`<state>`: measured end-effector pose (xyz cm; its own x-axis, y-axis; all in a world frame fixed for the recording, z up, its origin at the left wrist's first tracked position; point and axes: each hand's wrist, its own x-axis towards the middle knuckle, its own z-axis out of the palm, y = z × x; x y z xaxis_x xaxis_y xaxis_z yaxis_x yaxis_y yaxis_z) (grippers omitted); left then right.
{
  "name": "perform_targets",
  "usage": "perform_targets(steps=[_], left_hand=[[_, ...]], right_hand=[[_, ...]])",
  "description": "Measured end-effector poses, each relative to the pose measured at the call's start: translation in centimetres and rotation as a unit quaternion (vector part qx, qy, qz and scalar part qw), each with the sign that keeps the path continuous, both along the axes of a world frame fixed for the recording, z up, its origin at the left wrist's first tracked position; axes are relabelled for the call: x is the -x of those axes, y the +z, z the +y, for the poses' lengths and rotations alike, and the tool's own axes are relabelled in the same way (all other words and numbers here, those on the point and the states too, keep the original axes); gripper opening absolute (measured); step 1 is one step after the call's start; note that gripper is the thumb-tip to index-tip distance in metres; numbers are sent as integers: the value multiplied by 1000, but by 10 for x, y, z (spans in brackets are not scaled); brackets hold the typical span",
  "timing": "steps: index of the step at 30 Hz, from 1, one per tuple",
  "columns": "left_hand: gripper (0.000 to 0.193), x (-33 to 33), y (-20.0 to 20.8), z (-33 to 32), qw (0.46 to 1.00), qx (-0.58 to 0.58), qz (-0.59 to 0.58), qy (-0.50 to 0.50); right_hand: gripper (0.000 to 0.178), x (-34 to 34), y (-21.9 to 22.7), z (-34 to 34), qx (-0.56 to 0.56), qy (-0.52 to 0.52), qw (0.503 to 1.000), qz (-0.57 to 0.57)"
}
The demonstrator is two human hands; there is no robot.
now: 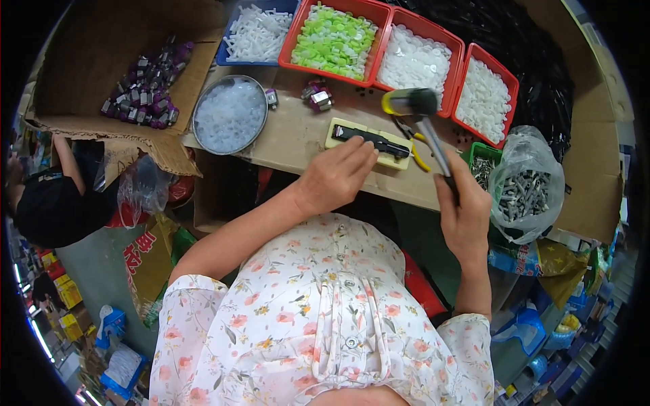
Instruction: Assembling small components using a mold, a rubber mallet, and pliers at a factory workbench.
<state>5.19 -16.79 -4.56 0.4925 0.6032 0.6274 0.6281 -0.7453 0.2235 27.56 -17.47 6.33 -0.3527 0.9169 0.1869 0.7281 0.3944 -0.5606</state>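
My left hand (333,177) lies over a cream block-shaped fixture (393,162) at the table's near edge. Its fingers, held close together, press on a long narrow black part (387,144) set in the block. In my right hand (467,206) is a hammer (433,139), gripped by its dark handle. The hammer's black-and-yellow head (410,102) is raised, a little blurred, beyond the fixture's right end. Partly behind the hammer lie yellow-handled pliers (420,158). A few purple-and-metal pieces (318,96) sit on the table beyond the fixture.
Along the back stand a blue bin (218,57) of white pins and red bins (369,84) of green and white pieces. A round bowl (264,125) and a cardboard box (81,130) are left. Right are a green bin (496,155) and a plastic bag (525,193) of metal parts.
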Motion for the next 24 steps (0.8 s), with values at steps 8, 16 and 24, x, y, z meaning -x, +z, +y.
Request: perform_targets(steps=[8, 16, 24], left_hand=[[28, 10, 0, 6, 998, -5, -32, 48], [32, 13, 0, 13, 999, 5, -29, 31], [30, 15, 2, 17, 999, -40, -2, 0]], right_hand=[[36, -7, -8, -11, 39, -22, 998, -45], [38, -17, -12, -24, 1, -9, 1000, -25], [38, -28, -21, -42, 55, -24, 996, -59]])
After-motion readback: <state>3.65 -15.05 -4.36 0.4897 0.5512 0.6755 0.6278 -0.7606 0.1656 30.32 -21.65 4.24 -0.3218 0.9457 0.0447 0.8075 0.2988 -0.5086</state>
